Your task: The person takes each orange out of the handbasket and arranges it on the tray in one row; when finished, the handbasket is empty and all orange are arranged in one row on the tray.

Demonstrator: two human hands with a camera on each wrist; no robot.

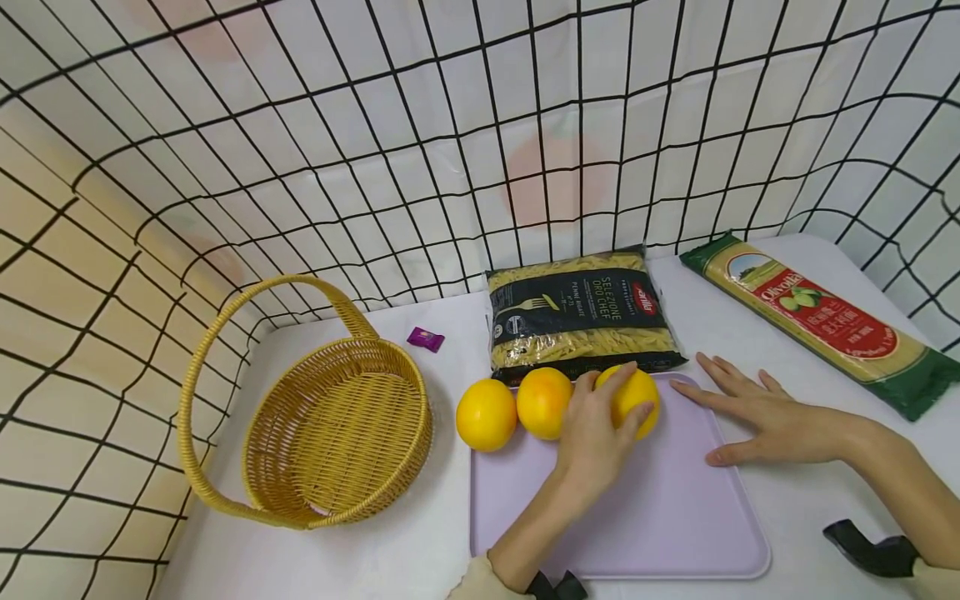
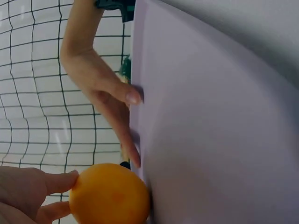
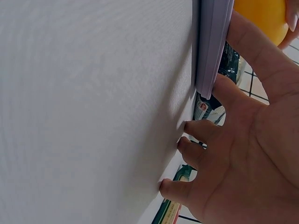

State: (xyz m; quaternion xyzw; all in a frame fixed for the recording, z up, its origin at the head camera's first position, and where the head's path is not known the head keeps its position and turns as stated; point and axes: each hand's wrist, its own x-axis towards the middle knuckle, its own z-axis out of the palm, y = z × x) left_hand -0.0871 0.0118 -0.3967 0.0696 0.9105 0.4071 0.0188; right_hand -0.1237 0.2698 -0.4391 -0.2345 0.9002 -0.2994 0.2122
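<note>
Three oranges stand in a row along the far side of the lilac tray (image 1: 660, 517): a left orange (image 1: 486, 415), a middle orange (image 1: 543, 402) and a right orange (image 1: 641, 398). My left hand (image 1: 596, 433) reaches over the tray and grips the right orange, fingers and thumb around it. In the left wrist view that orange (image 2: 110, 195) sits low on the tray surface. Spread out flat, my right hand (image 1: 776, 421) rests at the tray's right edge. From the right wrist, its thumb and index finger (image 3: 229, 91) meet the tray rim, the other fingertips touching the white tabletop.
A wicker basket (image 1: 420, 450) with a tall handle stands at the left. Behind the tray lie a penne bag (image 1: 577, 312) and a purple-wrapped candy (image 1: 425, 338). A long spaghetti pack (image 1: 817, 312) lies at the right. Black netting (image 1: 450, 167) encloses the table.
</note>
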